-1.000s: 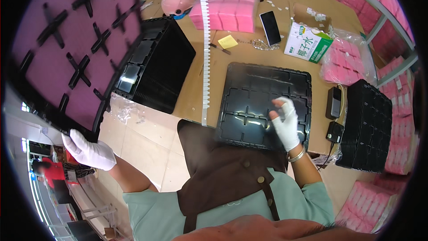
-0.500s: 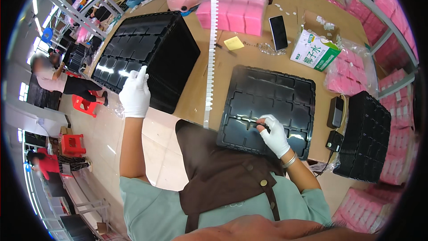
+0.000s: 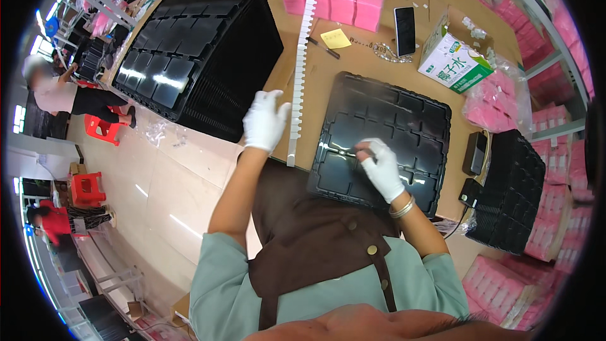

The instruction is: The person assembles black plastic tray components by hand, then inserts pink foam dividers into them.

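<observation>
The black compartment tray [image 3: 385, 142] lies flat on the brown table [image 3: 353, 57], in front of the person. The right hand [image 3: 380, 167], in a white glove, rests on the tray's near part with fingers bent and closed on a small thin thing that I cannot make out. The left hand [image 3: 265, 121], also gloved, is in the air at 9 o'clock of the tray, fingers spread and holding nothing, just beside a long white notched strip [image 3: 302, 63]. A stack of black trays [image 3: 196, 44] stands at 10 o'clock.

Item under right-hand fingertips [image 3: 369, 149] indiscernible
</observation>
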Motion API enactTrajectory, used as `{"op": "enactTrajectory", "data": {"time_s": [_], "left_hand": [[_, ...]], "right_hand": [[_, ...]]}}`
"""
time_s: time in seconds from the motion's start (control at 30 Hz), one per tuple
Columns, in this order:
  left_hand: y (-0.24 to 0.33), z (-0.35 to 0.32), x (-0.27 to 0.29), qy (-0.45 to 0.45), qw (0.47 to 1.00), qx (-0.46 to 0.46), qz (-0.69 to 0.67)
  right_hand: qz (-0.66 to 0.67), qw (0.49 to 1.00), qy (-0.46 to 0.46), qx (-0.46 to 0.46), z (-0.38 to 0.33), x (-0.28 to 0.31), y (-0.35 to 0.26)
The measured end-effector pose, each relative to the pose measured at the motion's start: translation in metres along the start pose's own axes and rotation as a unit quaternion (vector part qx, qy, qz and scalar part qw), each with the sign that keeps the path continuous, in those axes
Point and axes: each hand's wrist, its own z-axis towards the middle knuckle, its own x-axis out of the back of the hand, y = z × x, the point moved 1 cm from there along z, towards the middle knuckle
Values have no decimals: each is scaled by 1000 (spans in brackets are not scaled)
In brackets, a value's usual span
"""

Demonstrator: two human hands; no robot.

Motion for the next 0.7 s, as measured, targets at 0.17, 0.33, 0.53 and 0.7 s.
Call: {"op": "enactTrajectory", "data": {"time_s": [0.17, 0.33, 0.53, 0.7], "left_hand": [[-12, -41, -65, -132, 985, 112, 12], [5, -103, -20, -232, 950, 204, 50], [-12, -101, -18, -262, 763, 342, -482], [8, -94, -5, -141, 576, 407, -695]], "right_hand": [[-19, 998, -62, 13, 2, -9, -11], [-2, 998, -8, -68, 3, -7, 8], [56, 997, -14, -46, 25, -47, -1], [152, 974, -105, -132, 18, -89, -10]]}}
